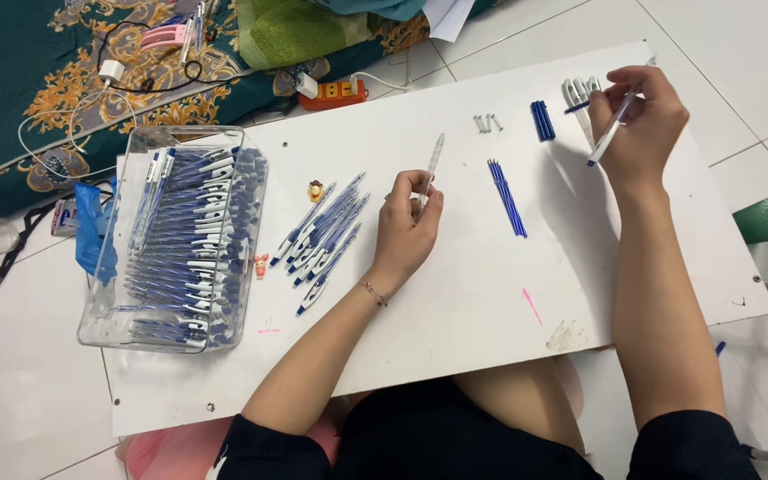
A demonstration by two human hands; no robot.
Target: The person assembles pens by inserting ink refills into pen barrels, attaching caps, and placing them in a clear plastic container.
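Pinching a clear plastic pen barrel (432,164) in left hand (406,227), gripping a blue-tipped white pen (613,127) in right hand (637,120) above loose small metal springs (486,123), risking scattering them.

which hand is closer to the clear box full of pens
Left. The left hand, holding a clear pen barrel, sits mid-board, a pen pile away from the clear box. The right hand is at the far right end.

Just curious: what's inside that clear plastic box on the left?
The clear box is piled with blue-and-white pens. Whatever lies beneath the top layers is covered.
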